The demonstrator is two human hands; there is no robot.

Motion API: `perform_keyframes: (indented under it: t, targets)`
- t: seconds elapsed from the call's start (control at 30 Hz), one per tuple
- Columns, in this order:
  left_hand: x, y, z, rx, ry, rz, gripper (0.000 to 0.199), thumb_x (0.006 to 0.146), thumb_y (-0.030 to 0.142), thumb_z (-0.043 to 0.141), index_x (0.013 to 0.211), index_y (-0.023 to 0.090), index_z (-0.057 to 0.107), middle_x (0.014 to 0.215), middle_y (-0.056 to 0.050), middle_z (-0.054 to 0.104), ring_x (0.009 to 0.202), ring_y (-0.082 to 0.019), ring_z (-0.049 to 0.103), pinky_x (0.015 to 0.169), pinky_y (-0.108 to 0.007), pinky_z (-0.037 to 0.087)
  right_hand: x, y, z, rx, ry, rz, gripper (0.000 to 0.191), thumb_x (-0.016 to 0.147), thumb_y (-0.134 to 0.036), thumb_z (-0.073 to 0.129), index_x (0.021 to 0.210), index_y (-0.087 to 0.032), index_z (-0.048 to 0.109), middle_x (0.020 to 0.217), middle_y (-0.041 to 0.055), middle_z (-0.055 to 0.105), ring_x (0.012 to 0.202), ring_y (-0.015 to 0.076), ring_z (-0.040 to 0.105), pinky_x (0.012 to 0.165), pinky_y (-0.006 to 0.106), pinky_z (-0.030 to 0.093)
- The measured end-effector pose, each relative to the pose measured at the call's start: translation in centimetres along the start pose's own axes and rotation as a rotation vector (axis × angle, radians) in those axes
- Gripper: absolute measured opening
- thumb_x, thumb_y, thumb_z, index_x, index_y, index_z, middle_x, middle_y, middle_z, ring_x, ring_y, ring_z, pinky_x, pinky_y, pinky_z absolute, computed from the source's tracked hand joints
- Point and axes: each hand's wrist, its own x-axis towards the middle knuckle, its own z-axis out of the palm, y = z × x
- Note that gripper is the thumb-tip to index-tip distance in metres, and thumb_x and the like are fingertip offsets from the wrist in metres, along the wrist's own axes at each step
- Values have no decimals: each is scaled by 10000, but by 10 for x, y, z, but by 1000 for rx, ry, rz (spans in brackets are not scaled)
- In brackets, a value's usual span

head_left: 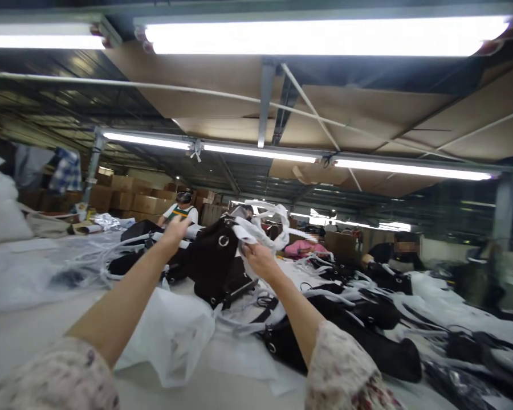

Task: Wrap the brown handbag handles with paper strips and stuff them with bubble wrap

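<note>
White plastic strip [254, 230] pinched in right hand [260, 261]; left hand [175, 232] raised, fingers bent, hold unclear. Black handbag [209, 262] sits between them on pale tabletop [43, 341], more black bags [359, 319] alongside.

The fingers of the right hand [260, 261] are hidden behind white plastic wrap [248, 233], so any grip cannot be made out. The near left sleeve [55, 376] is cut off by the bottom edge, the white sacks [0, 199] by the left edge, and a figure [481, 273] at far right is too blurred to tell.
</note>
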Motion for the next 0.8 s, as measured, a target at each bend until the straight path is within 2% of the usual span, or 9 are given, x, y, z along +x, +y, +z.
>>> perform_keyframes:
  t: [0.07, 0.17, 0.27, 0.33, 0.43, 0.57, 0.67, 0.73, 0.8]
  targets:
    - [4, 1, -10, 26, 87, 7, 346, 982, 331, 514, 1276, 148, 532, 1306, -122, 564, 1182, -269, 559, 1015, -491, 459, -4, -4, -7, -30, -11, -35, 248, 965, -212, 543, 1193, -190, 641, 1322, 105, 611, 1243, 247, 556, 1061, 446, 432]
    - [-37, -27, -1, 41, 65, 62, 394, 936, 286, 438, 1304, 158, 499, 1372, -114, 524, 1284, -264, 477, 1126, -437, 339, -45, 10, -24, -103, -43, -9, 282, 976, -200, 465, 1178, -216, 660, 1274, 92, 658, 1208, 217, 586, 1032, 360, 432]
    - [-117, -72, 48, 28, -282, 71, 317, 833, 348, 503, 1045, 168, 655, 1087, -84, 693, 1043, -262, 634, 973, -394, 488, -114, 47, -44, -228, -137, 161, 278, 975, -212, 430, 1022, -199, 704, 959, 67, 750, 922, 210, 691, 863, 328, 501]
    - [-175, -99, 90, 19, -524, 73, 256, 776, 328, 526, 900, 181, 694, 924, -64, 739, 912, -252, 682, 874, -377, 548, -162, 74, -55, -331, -231, 291, 270, 931, -161, 455, 951, -188, 723, 864, 65, 755, 857, 220, 709, 822, 322, 515]
    - [-243, -131, 145, 51, -704, 92, 281, 689, 224, 552, 920, 200, 711, 1033, -87, 750, 1015, -270, 681, 961, -409, 536, -214, 102, -61, -482, -347, 432, 338, 826, -90, 543, 1108, -170, 711, 1119, 129, 739, 1042, 270, 694, 905, 348, 515]
    - [-282, -179, 187, 176, -746, 98, 467, 661, 142, 585, 1113, 157, 703, 1338, -187, 622, 1287, -371, 541, 1118, -533, 403, -230, 125, -37, -607, -451, 466, 570, 762, -55, 583, 1316, -186, 610, 1473, 147, 519, 1375, 336, 453, 1057, 434, 444]
    - [-289, -225, 198, 344, -777, 210, 501, 735, 121, 578, 1226, 157, 668, 1427, -199, 546, 1347, -367, 486, 1154, -516, 372, -219, 140, 1, -638, -489, 416, 781, 683, -105, 702, 1419, -266, 497, 1568, 114, 394, 1470, 376, 264, 1156, 613, 241]
    - [-291, -254, 201, 429, -770, 305, 521, 779, 110, 554, 1287, 194, 635, 1462, -166, 519, 1366, -342, 469, 1160, -490, 379, -210, 149, 28, -651, -482, 407, 875, 633, -113, 756, 1443, -255, 457, 1533, 157, 436, 1442, 408, 301, 1153, 691, 92]
    - [-292, -275, 203, 456, -765, 361, 541, 795, 105, 547, 1318, 225, 615, 1475, -136, 511, 1366, -331, 472, 1158, -470, 395, -204, 159, 48, -658, -450, 439, 619, 698, -77, 696, 1297, -195, 593, 1329, 192, 621, 1286, 406, 506, 1134, 693, 126]
